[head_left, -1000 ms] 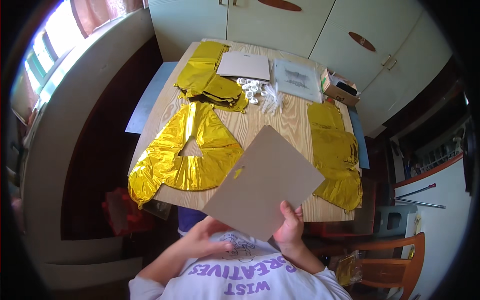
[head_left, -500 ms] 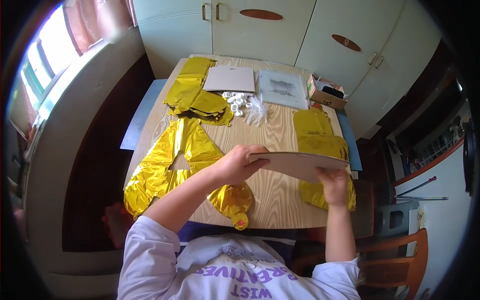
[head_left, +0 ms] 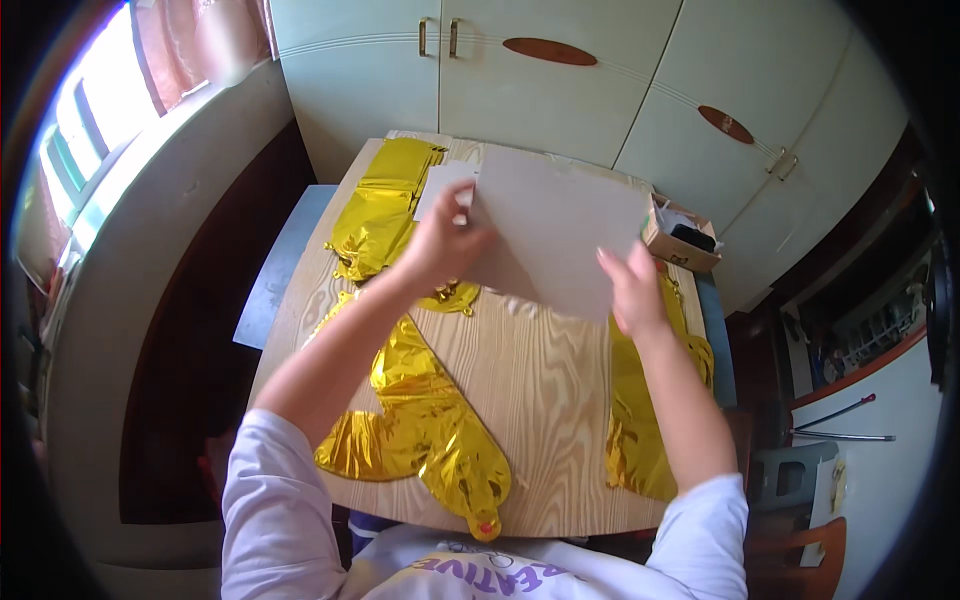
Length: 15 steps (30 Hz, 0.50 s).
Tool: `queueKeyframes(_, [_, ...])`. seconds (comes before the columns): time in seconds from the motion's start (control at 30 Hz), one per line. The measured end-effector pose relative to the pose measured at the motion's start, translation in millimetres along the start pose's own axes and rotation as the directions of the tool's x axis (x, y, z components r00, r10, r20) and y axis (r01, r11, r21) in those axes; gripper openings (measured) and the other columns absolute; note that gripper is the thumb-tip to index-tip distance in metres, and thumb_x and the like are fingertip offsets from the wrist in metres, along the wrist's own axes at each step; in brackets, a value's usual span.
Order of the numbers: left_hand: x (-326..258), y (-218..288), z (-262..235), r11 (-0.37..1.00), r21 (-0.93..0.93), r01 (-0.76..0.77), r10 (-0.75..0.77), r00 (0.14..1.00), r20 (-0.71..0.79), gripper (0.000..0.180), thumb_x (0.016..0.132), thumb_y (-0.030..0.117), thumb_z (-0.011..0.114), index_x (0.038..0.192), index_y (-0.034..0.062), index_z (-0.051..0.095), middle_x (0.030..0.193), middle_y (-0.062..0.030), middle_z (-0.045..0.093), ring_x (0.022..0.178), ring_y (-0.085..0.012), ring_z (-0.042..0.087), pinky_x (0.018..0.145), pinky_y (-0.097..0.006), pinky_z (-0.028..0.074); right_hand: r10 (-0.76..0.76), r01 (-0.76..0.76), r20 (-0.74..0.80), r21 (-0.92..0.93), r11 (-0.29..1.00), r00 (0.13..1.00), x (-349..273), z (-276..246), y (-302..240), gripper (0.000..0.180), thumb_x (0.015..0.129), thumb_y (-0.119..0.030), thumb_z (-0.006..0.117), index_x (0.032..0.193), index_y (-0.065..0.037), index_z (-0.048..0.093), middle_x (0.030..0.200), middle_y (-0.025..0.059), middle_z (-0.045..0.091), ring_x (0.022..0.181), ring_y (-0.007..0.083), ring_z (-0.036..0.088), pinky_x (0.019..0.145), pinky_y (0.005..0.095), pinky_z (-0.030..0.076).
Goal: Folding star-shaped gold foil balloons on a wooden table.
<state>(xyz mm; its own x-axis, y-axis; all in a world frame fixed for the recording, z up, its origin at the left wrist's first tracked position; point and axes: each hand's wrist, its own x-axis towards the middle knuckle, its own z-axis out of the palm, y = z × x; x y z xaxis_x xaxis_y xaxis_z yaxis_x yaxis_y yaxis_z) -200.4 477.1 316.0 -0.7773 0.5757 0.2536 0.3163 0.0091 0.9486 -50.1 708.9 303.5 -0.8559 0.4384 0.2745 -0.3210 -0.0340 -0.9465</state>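
A flat grey-beige cardboard sheet (head_left: 555,235) is raised over the far middle of the table, tilted with its broad face toward me. My left hand (head_left: 445,240) grips its left edge, fingers curled. At the lower right edge, my right hand (head_left: 638,295) holds the sheet with the thumb showing; its other fingers are partly hidden. Under my left forearm lies a flat gold foil balloon (head_left: 440,420) shaped like a letter A. Folded gold foil balloons (head_left: 385,200) lie at the far left, and more gold foil (head_left: 640,420) lies beneath my right forearm.
Another pale sheet (head_left: 432,195) lies partly hidden behind my left hand. An open cardboard box (head_left: 685,240) with dark and white items sits at the table's far right corner. Tall cabinets (head_left: 540,90) stand behind the wooden table (head_left: 545,430); a chair (head_left: 800,560) is at right.
Both hands have carried the cardboard sheet away from me, toward the table's far side. Its face, seen nearly edge-on before, now shows broadly and covers the small white items.
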Motion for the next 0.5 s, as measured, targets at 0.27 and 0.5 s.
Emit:
queueKeyframes(0.27, [106,-81,-85,0.807,0.585,0.086,-0.114,0.993,0.011,0.084,0.075,0.024,0.081,0.148,0.0045,0.045,0.136,-0.0233,0.059,0.128,-0.0376,0.057,0.110,-0.042,0.045,0.274,-0.283,-0.119,-0.065,0.957,0.954,212,55,136,0.043,0.088,0.003,0.066,0.128,0.004,0.050,0.121,0.0201,0.065,0.110,0.0275,0.064,0.092,0.0405,0.053])
queueKeyframes(0.5, [122,-138,-76,0.533,0.842,-0.083,-0.148,0.971,0.189,0.095,0.069,0.020,0.083,0.151,0.0083,0.036,0.148,-0.0257,0.043,0.132,-0.0448,0.049,0.110,-0.047,0.045,0.347,-0.332,-0.101,-0.617,0.713,0.933,253,37,204,0.028,0.079,-0.007,0.070,0.105,0.004,0.070,0.101,0.0212,0.074,0.097,0.0289,0.072,0.084,0.0386,0.057])
